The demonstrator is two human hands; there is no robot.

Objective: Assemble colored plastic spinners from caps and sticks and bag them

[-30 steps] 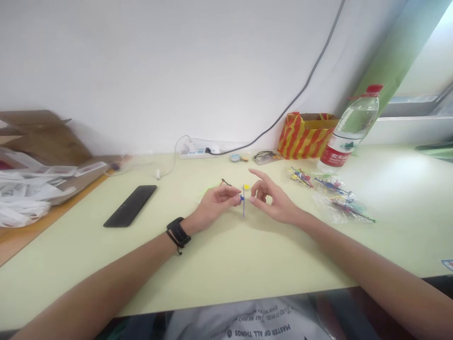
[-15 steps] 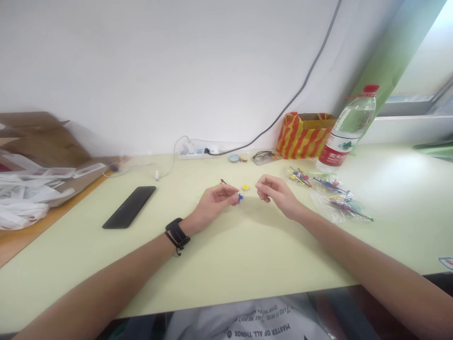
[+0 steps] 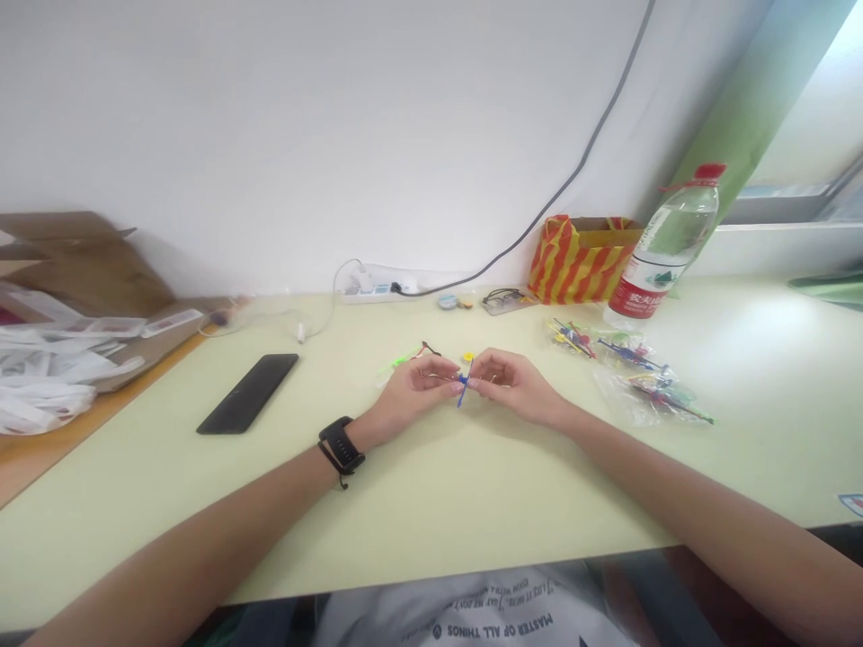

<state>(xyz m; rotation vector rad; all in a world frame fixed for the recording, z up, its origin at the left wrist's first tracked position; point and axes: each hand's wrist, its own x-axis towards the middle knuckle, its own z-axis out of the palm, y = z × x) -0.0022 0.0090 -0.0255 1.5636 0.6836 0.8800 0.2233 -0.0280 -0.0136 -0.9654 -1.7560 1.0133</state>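
Near the middle of the pale green table, my left hand (image 3: 419,388) pinches a small blue plastic part (image 3: 463,380) between thumb and fingers. My right hand (image 3: 516,385) grips a thin blue stick (image 3: 460,398) that stands across the blue part, its lower end pointing down. The fingertips of both hands are close together at these pieces. Just behind the fingertips lies a small yellow round piece (image 3: 468,357). Green and dark red plastic pieces (image 3: 424,349) lie behind my left hand, partly hidden by it.
A black phone (image 3: 248,394) lies at left, beyond it a cardboard box (image 3: 87,261) with white bags. At right are clear packets (image 3: 664,394) of coloured parts, a water bottle (image 3: 664,247) and a striped bag (image 3: 583,261). A power strip (image 3: 368,295) sits by the wall.
My right hand has moved left and closed in beside my left hand. A thin blue stick now shows between the fingertips, across the blue part. My left hand has shifted slightly.
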